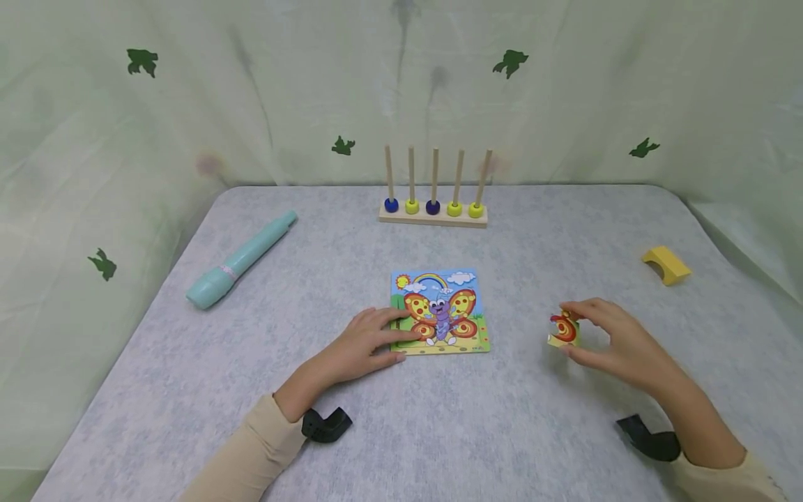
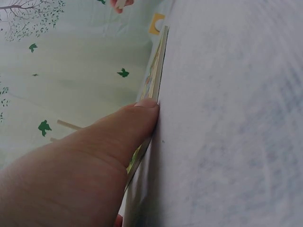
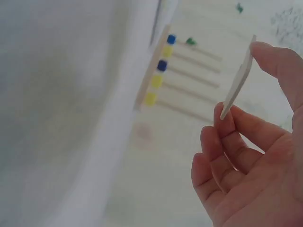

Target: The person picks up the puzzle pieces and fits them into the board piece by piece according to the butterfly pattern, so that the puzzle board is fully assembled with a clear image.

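Note:
A square jigsaw puzzle board [image 1: 447, 284] with a smiling butterfly under a rainbow lies flat in the middle of the table. My left hand [image 1: 351, 348] rests at its left side, fingers stretched over the picture and thumb along the lower left edge. From the left wrist view, the thumb [image 2: 128, 125] meets the side of the thin board [image 2: 162, 54]. Off to the board's right, my right hand [image 1: 627, 345] pinches a puzzle piece [image 1: 564, 330] with a red and orange swirl between thumb and fingertips. In the right wrist view the piece [image 3: 238, 80] appears edge-on, its pale side showing.
Behind the board stands a wooden peg rack [image 1: 433, 217] with blue and yellow beads low on its upright rods. A turquoise toy microphone-like stick [image 1: 251, 254] lies at the left. On the right sits a yellow arch block [image 1: 668, 265]. A curtain [image 1: 301, 84] hangs behind the table.

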Tool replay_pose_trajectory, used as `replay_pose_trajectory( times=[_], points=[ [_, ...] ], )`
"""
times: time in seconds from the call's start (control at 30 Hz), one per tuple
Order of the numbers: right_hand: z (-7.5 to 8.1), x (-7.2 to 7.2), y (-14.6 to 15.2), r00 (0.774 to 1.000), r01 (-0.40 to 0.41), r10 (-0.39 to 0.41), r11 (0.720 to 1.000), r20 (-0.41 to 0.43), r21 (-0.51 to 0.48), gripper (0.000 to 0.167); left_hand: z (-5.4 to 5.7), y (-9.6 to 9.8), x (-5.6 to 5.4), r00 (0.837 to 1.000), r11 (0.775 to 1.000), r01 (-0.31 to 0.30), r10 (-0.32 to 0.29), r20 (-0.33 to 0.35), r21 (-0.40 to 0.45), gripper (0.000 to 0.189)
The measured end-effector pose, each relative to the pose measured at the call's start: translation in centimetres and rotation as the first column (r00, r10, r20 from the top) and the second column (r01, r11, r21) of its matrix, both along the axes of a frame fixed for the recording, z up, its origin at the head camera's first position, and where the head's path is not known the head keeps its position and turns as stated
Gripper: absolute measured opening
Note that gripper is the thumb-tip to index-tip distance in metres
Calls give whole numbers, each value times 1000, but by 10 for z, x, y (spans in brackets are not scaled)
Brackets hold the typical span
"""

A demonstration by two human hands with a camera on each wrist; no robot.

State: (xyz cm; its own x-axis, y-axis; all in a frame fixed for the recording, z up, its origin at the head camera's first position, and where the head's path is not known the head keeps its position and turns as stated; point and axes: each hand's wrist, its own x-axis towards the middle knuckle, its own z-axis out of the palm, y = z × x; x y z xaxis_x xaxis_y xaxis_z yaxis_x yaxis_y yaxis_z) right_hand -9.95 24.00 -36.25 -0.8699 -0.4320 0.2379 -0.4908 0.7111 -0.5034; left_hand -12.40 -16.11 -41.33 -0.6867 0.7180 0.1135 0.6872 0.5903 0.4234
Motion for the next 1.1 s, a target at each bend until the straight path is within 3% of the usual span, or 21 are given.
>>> replay_pose_trajectory(
  times=[0.1,0.2,0.47,0.67,0.9,1.0,1.1],
  points=[
    [5,-7,-21,997,-75,74,997,-37,-22,58,0,0,0,1000,1000,1,-1,-3,-5,38],
    [6,-14,-44,991,-132,131,991,-21,-31,57,-1,0,0,1000,1000,2,-2,-3,-6,38],
    [-15,-32,-90,977,-205,202,978,65,33,58,-1,0,-1,1000,1000,7,-7,-16,-10,38],
    [-31,-40,-103,972,-224,219,973,85,58,58,0,3,0,999,1000,-17,17,-27,-15,36],
    [-38,-45,-106,964,-237,231,971,135,29,51,3,11,4,996,997,-74,73,-60,-28,33],
    [-39,-47,-107,954,-244,241,970,176,-9,50,7,17,6,991,994,-96,90,-95,-55,32],
    [-39,-48,-107,944,-236,243,970,224,-57,48,11,26,8,985,991,-85,67,-160,-107,33]
  ],
)
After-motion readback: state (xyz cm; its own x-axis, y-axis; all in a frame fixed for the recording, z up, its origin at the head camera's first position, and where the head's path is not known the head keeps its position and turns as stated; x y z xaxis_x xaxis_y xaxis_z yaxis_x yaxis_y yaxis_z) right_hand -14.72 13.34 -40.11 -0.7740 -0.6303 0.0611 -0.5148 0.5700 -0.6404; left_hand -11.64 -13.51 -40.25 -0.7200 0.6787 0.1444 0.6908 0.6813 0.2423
